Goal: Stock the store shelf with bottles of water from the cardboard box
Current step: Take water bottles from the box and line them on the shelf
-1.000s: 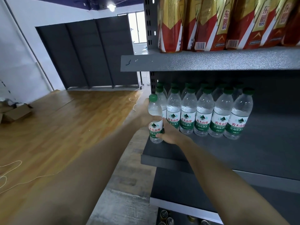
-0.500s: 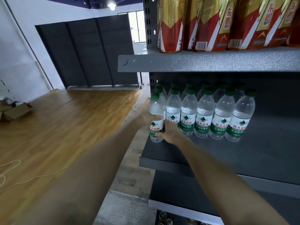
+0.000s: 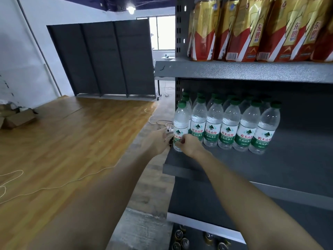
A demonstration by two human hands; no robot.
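From the head view, both hands meet on one water bottle (image 3: 180, 126) standing upright at the left end of the front row on the grey shelf (image 3: 297, 159). The left hand (image 3: 158, 141) curls around its lower left side; the right hand (image 3: 189, 145) grips its label. Other bottles (image 3: 230, 127) stand just beside it.

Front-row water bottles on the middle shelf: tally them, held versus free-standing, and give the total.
Held by both hands: 1, the leftmost water bottle, gripped low by the left hand and right hand.
Free-standing water bottles in the front row on the middle shelf: 5.
Total: 6.
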